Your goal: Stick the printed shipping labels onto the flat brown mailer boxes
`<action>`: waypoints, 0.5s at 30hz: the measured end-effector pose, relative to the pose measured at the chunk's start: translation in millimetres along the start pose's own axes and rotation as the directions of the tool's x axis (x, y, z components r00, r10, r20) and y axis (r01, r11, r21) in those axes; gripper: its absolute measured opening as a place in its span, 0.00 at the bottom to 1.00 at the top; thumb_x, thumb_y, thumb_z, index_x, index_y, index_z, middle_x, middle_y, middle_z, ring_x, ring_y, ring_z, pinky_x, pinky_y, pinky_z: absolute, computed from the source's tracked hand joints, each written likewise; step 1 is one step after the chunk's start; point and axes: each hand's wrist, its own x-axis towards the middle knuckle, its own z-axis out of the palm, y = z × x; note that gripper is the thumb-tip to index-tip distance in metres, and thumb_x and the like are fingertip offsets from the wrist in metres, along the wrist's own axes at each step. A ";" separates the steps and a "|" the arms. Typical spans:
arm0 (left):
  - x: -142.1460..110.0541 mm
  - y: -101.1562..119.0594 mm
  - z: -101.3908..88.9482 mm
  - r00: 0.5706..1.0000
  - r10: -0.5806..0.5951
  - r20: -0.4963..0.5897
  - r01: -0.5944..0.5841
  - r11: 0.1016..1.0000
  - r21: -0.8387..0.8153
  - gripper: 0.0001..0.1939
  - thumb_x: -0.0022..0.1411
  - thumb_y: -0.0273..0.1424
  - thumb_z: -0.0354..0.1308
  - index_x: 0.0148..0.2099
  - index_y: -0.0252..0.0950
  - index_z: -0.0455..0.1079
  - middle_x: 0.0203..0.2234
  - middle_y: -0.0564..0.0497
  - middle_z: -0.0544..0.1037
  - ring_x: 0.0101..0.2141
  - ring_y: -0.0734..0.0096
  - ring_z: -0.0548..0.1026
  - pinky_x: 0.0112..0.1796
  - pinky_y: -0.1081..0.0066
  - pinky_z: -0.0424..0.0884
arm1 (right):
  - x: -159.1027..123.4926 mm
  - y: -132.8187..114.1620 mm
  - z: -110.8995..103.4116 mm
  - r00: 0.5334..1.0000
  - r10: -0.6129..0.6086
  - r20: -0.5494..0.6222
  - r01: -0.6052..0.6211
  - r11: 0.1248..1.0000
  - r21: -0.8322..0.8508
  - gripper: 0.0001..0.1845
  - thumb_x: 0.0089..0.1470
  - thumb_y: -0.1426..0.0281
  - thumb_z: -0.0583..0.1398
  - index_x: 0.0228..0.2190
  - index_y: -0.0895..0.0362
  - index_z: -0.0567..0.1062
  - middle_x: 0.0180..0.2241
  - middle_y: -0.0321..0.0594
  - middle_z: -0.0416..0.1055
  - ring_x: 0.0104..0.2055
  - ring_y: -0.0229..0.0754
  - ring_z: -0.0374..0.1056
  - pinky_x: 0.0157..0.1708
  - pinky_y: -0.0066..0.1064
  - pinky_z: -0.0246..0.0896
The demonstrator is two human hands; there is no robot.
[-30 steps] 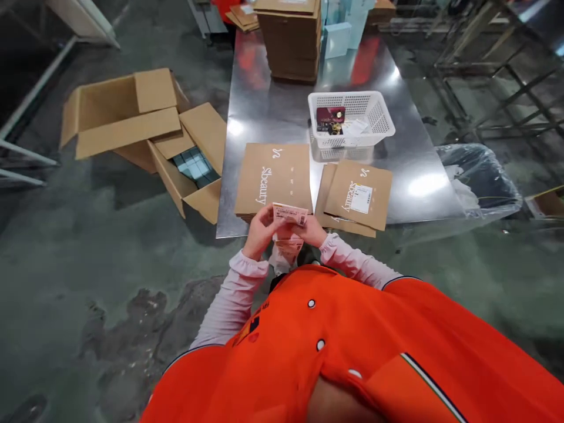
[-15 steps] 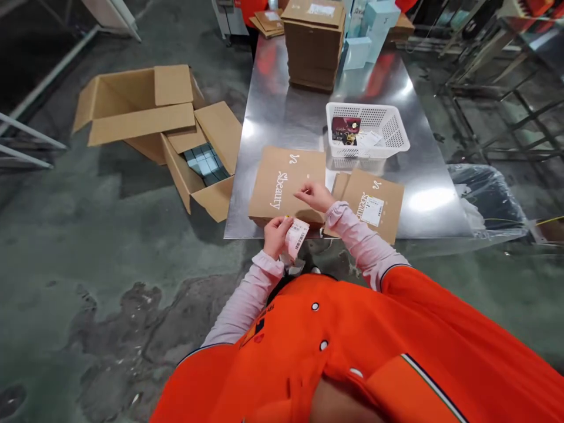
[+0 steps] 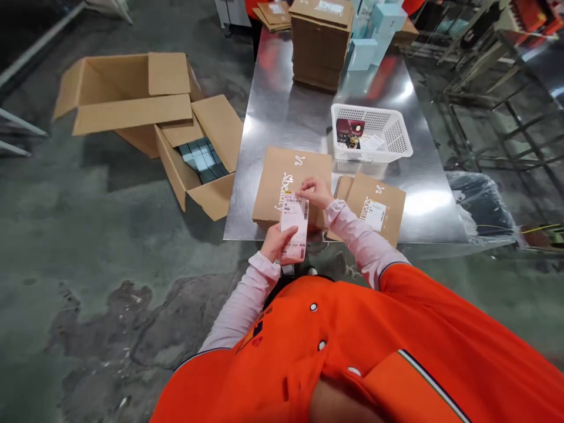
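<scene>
Since the earlier frame, the printed barcode label sheet has opened out into a long, nearly upright strip, and the person's hands have drawn closer together around it. The left hand closes on its lower part, and the right hand narrows to a pinch at its top end. The sheet hangs over the near edge of the steel table, in front of a stack of kraft mailers printed in white with "Sbeauty". Its small print is too fine to read. Just right of the hands lies a second stack of mailers bearing a white barcode label. Bare steel stretches beyond both stacks, up to a white plastic basket holding a dark red card. Left of the table, an open carton of teal boxes sits on the concrete floor.
</scene>
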 end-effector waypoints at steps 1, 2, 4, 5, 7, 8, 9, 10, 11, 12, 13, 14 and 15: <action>-0.5 -5.9 -3.2 0.999 -0.050 0.018 0.050 0.998 -0.024 0.26 0.33 0.34 0.76 0.37 0.29 0.76 0.32 0.44 0.81 0.30 0.65 0.77 0.34 0.67 0.73 | 14.4 5.2 -2.9 0.999 0.025 -0.038 -0.029 0.996 -0.089 0.09 0.42 0.66 0.68 0.23 0.59 0.77 0.40 0.43 0.72 0.45 0.43 0.68 0.52 0.37 0.61; -2.1 -13.1 -6.8 0.996 -0.089 0.025 0.090 0.995 -0.046 0.27 0.32 0.33 0.76 0.38 0.28 0.76 0.33 0.42 0.81 0.31 0.63 0.78 0.35 0.65 0.74 | 27.8 10.1 -5.1 0.996 0.056 -0.068 -0.067 0.982 -0.175 0.09 0.43 0.66 0.68 0.25 0.58 0.78 0.43 0.43 0.71 0.48 0.44 0.67 0.54 0.37 0.60; -10.0 -29.7 -15.0 0.989 -0.150 0.014 0.151 0.986 -0.070 0.28 0.32 0.33 0.77 0.39 0.28 0.77 0.35 0.41 0.81 0.33 0.60 0.79 0.38 0.63 0.74 | 49.3 18.7 -6.2 0.987 0.111 -0.120 -0.143 0.942 -0.302 0.10 0.45 0.64 0.67 0.30 0.57 0.80 0.48 0.44 0.69 0.52 0.47 0.65 0.56 0.40 0.58; -16.4 -38.2 -19.6 0.985 -0.172 0.003 0.172 0.983 -0.070 0.29 0.31 0.33 0.77 0.39 0.28 0.77 0.35 0.40 0.81 0.34 0.58 0.79 0.39 0.62 0.74 | 56.9 21.8 -4.7 0.982 0.125 -0.141 -0.167 0.924 -0.343 0.15 0.45 0.62 0.68 0.34 0.57 0.80 0.51 0.45 0.67 0.55 0.50 0.63 0.58 0.43 0.56; -32.7 -51.5 -29.5 0.980 -0.197 -0.011 0.196 0.979 -0.055 0.29 0.32 0.34 0.77 0.40 0.28 0.77 0.35 0.40 0.81 0.36 0.57 0.79 0.41 0.62 0.74 | 64.2 25.3 2.6 0.989 0.082 -0.120 -0.126 0.895 -0.428 0.31 0.43 0.57 0.69 0.48 0.57 0.76 0.59 0.50 0.61 0.63 0.58 0.54 0.61 0.52 0.47; -41.6 -54.6 -34.3 0.980 -0.199 -0.015 0.198 0.979 -0.042 0.29 0.33 0.35 0.77 0.40 0.28 0.77 0.34 0.41 0.81 0.36 0.57 0.79 0.41 0.63 0.74 | 63.4 25.8 8.2 0.998 0.025 -0.061 -0.051 0.876 -0.480 0.39 0.43 0.54 0.68 0.55 0.59 0.70 0.62 0.53 0.56 0.66 0.61 0.48 0.63 0.57 0.41; -50.0 -54.2 -38.6 0.980 -0.200 -0.020 0.199 0.980 -0.025 0.29 0.33 0.36 0.76 0.39 0.28 0.77 0.33 0.41 0.81 0.35 0.58 0.79 0.40 0.63 0.74 | 58.8 25.6 14.6 0.999 -0.043 0.032 0.053 0.843 -0.535 0.45 0.45 0.51 0.66 0.59 0.61 0.64 0.65 0.56 0.51 0.68 0.63 0.42 0.64 0.60 0.33; -57.3 -49.8 -42.4 0.980 -0.197 -0.027 0.197 0.980 -0.005 0.28 0.34 0.38 0.76 0.38 0.28 0.77 0.32 0.42 0.81 0.33 0.59 0.79 0.38 0.64 0.74 | 50.1 25.1 21.1 0.983 -0.112 0.146 0.176 0.800 -0.573 0.47 0.49 0.49 0.63 0.62 0.63 0.60 0.67 0.58 0.47 0.70 0.63 0.37 0.64 0.62 0.27; -63.0 -41.1 -45.2 0.983 -0.180 -0.032 0.181 0.983 0.010 0.27 0.35 0.39 0.76 0.37 0.28 0.77 0.31 0.42 0.81 0.31 0.60 0.79 0.36 0.65 0.74 | 37.1 24.3 27.2 0.947 -0.179 0.266 0.305 0.757 -0.578 0.47 0.53 0.49 0.59 0.63 0.65 0.57 0.67 0.58 0.44 0.70 0.62 0.35 0.64 0.62 0.22; -66.7 -28.5 -47.1 0.989 -0.147 -0.033 0.148 0.989 0.018 0.27 0.36 0.39 0.76 0.37 0.29 0.77 0.31 0.43 0.81 0.30 0.62 0.78 0.35 0.66 0.74 | 20.0 23.6 32.1 0.896 -0.240 0.374 0.422 0.723 -0.547 0.45 0.55 0.49 0.56 0.64 0.65 0.56 0.68 0.59 0.43 0.71 0.61 0.34 0.65 0.61 0.20; -68.1 -12.4 -47.9 0.995 -0.094 -0.030 0.095 0.995 0.017 0.26 0.37 0.40 0.75 0.36 0.29 0.77 0.30 0.44 0.81 0.29 0.64 0.77 0.34 0.68 0.73 | -0.3 23.3 35.1 0.832 -0.301 0.466 0.525 0.696 -0.489 0.44 0.57 0.50 0.55 0.64 0.66 0.56 0.68 0.58 0.43 0.71 0.60 0.35 0.65 0.60 0.21; -66.9 6.1 -47.7 0.999 -0.022 -0.030 0.022 1.000 0.010 0.24 0.38 0.40 0.75 0.36 0.30 0.76 0.29 0.45 0.80 0.28 0.66 0.77 0.32 0.69 0.73 | -22.4 23.5 35.9 0.759 -0.363 0.540 0.614 0.675 -0.409 0.42 0.57 0.50 0.54 0.63 0.66 0.58 0.68 0.58 0.44 0.71 0.59 0.37 0.66 0.58 0.22; -63.1 25.8 -46.4 0.997 0.064 -0.037 -0.064 0.998 -0.001 0.23 0.38 0.40 0.74 0.35 0.31 0.76 0.27 0.47 0.80 0.27 0.68 0.76 0.31 0.71 0.72 | -44.9 24.5 34.2 0.675 -0.423 0.604 0.688 0.657 -0.308 0.40 0.57 0.50 0.54 0.61 0.65 0.61 0.67 0.57 0.47 0.70 0.58 0.39 0.67 0.57 0.25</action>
